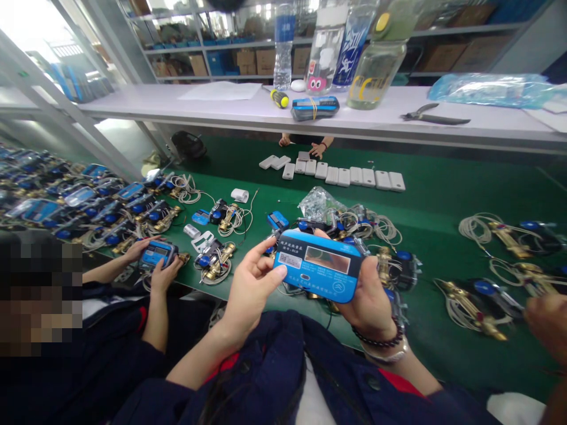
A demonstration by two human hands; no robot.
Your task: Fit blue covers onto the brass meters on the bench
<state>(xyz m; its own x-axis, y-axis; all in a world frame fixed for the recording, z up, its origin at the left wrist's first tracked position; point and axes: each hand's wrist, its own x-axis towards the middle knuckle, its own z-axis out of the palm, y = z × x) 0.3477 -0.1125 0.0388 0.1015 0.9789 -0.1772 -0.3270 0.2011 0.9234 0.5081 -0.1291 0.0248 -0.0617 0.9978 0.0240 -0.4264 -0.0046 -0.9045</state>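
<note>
A blue meter faceplate (316,265) with a rectangular window and printed text is held up in front of me, tilted slightly. My left hand (257,280) pinches its left end, thumb on the front and fingers behind. Around its right end my right hand (372,295) is closed, a dark beaded bracelet on the wrist. Just behind the faceplate lie brass meter bodies with coiled cables (385,230) and a small blue-faced unit (277,221); the faceplate hides part of them.
To the left, a co-worker's hands (162,265) hold another blue meter, near many meters (128,206). White cases (343,176) line the far side, by another person's hands (316,149). Overhead, a shelf (230,109) bears bottles, a screwdriver (279,98) and pliers (436,115). A hand (549,321) appears at right.
</note>
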